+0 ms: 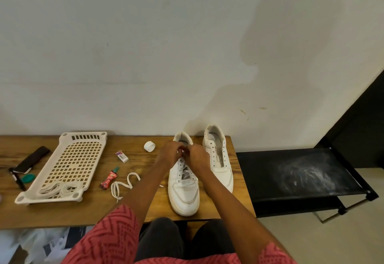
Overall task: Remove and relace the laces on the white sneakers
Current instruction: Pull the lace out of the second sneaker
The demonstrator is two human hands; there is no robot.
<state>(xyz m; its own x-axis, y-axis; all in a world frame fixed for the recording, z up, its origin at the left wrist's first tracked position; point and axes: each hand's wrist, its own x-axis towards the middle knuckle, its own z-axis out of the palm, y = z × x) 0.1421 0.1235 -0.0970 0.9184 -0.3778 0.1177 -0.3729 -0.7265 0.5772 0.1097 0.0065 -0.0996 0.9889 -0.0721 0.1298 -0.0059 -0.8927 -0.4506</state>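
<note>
Two white sneakers stand on the wooden table (79, 214), toes towards me. The left sneaker (184, 191) has a white lace crossed through its lower eyelets. My left hand (170, 153) and my right hand (196, 155) meet over its upper eyelets, fingers curled and pinching the lace there; the lace ends are hidden by my fingers. The right sneaker (218, 157) has no lace and its eyelets are bare. A loose white lace (122, 183) lies on the table left of my left forearm.
A white perforated plastic tray (68, 164) at the left holds more white laces (60, 188). Near it lie a red tube (109, 177), an eraser (121, 156), a white tape roll (149, 146), a pen and a dark case (31, 161). A black rack (291, 176) stands right of the table.
</note>
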